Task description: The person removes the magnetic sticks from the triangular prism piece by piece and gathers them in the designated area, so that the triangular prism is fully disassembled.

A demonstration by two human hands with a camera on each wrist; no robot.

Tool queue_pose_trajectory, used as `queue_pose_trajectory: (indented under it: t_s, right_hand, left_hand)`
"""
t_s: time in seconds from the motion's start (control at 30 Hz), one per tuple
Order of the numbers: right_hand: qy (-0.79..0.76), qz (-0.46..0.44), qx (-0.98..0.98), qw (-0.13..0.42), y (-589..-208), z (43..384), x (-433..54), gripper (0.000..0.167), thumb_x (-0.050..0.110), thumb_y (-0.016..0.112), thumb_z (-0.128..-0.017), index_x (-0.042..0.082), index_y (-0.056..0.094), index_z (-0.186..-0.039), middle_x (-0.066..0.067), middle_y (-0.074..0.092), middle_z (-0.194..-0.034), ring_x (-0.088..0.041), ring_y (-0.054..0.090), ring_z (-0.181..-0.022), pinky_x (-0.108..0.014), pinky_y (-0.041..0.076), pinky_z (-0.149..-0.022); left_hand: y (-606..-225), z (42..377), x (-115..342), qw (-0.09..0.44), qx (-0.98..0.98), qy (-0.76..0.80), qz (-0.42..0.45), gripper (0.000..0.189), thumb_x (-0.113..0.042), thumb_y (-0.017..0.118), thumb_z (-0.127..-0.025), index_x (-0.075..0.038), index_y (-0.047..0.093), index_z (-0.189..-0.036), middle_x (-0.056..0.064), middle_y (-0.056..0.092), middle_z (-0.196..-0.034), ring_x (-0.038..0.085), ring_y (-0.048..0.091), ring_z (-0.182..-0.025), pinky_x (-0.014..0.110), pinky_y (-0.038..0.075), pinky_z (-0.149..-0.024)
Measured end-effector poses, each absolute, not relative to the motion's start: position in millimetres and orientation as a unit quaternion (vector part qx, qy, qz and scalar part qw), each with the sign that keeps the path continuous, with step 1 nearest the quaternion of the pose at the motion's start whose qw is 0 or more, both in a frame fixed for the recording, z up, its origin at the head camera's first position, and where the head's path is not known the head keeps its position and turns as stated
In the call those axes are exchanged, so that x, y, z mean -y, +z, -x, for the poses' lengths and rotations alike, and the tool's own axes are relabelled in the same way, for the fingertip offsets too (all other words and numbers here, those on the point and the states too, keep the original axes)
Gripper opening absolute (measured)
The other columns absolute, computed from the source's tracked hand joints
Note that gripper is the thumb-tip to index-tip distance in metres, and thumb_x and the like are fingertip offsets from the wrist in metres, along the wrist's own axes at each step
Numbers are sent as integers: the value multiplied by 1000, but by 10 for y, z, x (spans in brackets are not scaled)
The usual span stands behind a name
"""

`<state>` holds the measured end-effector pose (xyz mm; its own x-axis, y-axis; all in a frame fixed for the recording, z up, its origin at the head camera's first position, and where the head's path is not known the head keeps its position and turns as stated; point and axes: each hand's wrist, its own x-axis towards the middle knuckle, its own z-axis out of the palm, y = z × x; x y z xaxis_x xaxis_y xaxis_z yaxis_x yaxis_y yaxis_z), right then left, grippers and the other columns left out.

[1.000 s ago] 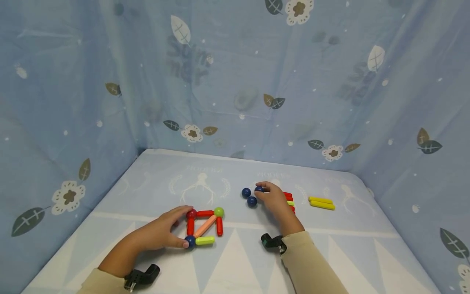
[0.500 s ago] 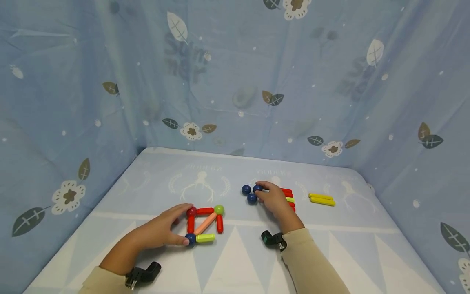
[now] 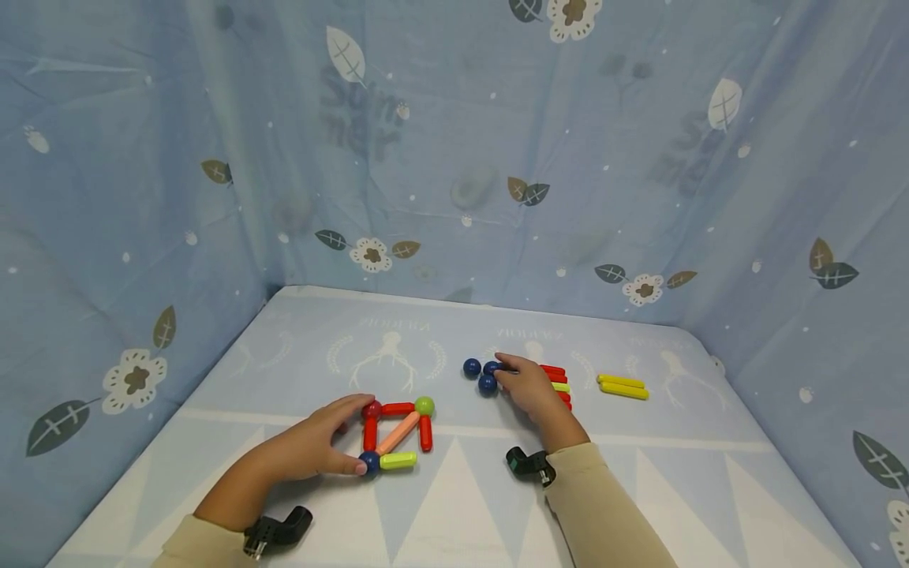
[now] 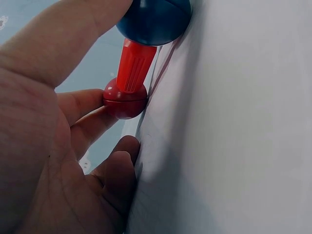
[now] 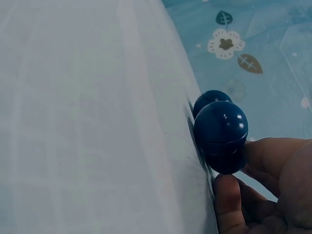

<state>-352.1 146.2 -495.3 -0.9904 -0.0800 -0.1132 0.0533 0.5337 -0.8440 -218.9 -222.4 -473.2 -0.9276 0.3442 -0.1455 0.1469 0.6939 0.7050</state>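
My left hand (image 3: pixel 312 442) spans one side of a flat frame of magnetic rods and balls. Its thumb presses the blue corner ball (image 3: pixel 369 462) and its fingertips touch the red ball (image 3: pixel 372 409), with a red rod (image 4: pixel 134 66) between the two. A green ball (image 3: pixel 424 406), an orange diagonal rod (image 3: pixel 399 433) and a lime rod (image 3: pixel 398 460) belong to the same frame. Farther right, my right hand (image 3: pixel 529 386) pinches a blue ball (image 5: pixel 225 163) between thumb and fingers, low at the table. Two other blue balls lie close by, the nearer ball (image 3: pixel 487 385) partly covering it in the right wrist view.
Several red rods (image 3: pixel 553 371) and a lime rod (image 3: pixel 561 387) lie side by side just beyond my right hand, partly hidden by it. Two yellow rods (image 3: pixel 623 390) rest farther right. A patterned blue curtain (image 3: pixel 454 158) encloses the table (image 3: pixel 454 505) at the back and sides.
My right hand's blue ball has shifted slightly left, closer to the other two, and the leftmost ball has moved a little left too. My left hand and the frame stay in place.
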Motion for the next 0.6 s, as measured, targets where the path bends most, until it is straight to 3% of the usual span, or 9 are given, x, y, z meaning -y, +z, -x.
queue_pose_trajectory:
  t_s: [0.23,0.6]
  right_hand:
    - [-483,2,-873,67,-4946,3513,-1466,48,25,64,-104,25,57,-152,-7,64,-142,-20,66,-97,-34,57,-90]
    - [-502,-19,-862,62,-4916,3482,-1439,45,26,65,-103,24,61,-148,-8,64,-140,-20,66,-94,-31,56,-83]
  left_hand:
    - [-4726,2182,2215,133,-912,366,-131,109,-47,94,-74,-22,37,-163,11,36,-167,36,51,-139,66,41,-113]
    - [-4692,2162,2208,136,-911,367,-128,110,-47,94,-74,-21,36,-163,12,35,-168,38,50,-141,66,40,-114]
